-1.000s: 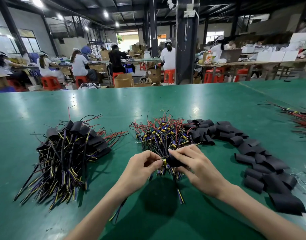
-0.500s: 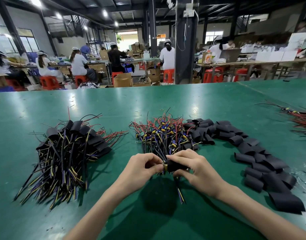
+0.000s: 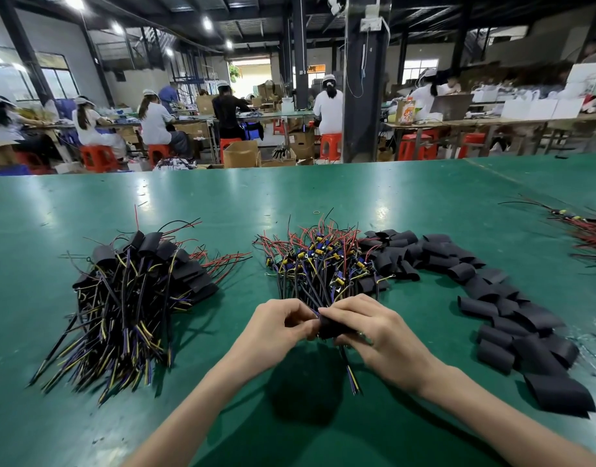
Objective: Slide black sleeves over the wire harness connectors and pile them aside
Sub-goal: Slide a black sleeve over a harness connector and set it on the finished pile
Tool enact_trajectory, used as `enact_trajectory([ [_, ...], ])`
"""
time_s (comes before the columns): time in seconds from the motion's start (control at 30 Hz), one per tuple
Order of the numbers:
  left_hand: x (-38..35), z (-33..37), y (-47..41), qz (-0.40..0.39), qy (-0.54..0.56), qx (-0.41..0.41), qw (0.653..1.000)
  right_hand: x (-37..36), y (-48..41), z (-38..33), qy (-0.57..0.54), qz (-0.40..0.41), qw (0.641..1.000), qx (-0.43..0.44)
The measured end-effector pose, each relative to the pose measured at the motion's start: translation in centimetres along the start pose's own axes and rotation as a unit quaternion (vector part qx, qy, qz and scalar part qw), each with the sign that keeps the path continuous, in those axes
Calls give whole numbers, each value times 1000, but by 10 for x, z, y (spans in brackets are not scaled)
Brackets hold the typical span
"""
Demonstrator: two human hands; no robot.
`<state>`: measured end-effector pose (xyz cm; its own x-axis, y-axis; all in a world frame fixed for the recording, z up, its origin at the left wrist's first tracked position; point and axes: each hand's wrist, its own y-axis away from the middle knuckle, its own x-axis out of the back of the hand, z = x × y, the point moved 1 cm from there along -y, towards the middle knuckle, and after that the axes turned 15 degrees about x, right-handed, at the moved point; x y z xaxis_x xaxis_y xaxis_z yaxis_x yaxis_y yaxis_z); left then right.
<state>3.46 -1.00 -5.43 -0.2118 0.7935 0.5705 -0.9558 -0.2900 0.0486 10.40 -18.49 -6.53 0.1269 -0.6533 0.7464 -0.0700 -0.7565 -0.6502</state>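
black sleeve (image 3: 333, 326) pinched btwn R hand (image 3: 380, 335) fingers, L hand (image 3: 276, 326) alongside

Hands meet low centre, above table's near edge. Right hand (image 3: 380, 335) grips black sleeve (image 3: 333, 326). Left hand (image 3: 276, 326) pinches held harness (image 3: 352, 375) at sleeve's left end; I cannot make out connector. Harness wire ends trail toward 6 o'clock under right hand.
Sleeved pile (image 3: 131, 298) at 9 o'clock of hands, wire ends fanned toward 7.
Bare harness heap (image 3: 320, 264) at 12 o'clock, near wires reaching hands.
Loose sleeves (image 3: 512, 308) arc from 1 to 4 o'clock.
Green table (image 3: 289, 197) glossy.
Stray wire bundle (image 3: 589, 230) at 2 o'clock, well apart.
Seated workers (image 3: 155, 119) on red stools (image 3: 97, 156) beyond far edge.
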Motion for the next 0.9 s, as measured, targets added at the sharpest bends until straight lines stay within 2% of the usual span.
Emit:
enact_trajectory([
  [0.4, -7, -3, 1, 66, -31, -14, 997, -4, 3, 5, -14, -27, 999, -20],
  [0.73, -1, 1, 0, 33, -47, -7, 998, -4, 3, 3, -33, -34, 999, -15],
  [0.83, 6, 1, -1, 64, -43, -20, 997, -1, 1, 1, -8, -35, 999, -19],
  [0.9, 18, 1, -6, 131, -38, -25, 990, 2, -1, 3, 54, -29, 998, -25],
])
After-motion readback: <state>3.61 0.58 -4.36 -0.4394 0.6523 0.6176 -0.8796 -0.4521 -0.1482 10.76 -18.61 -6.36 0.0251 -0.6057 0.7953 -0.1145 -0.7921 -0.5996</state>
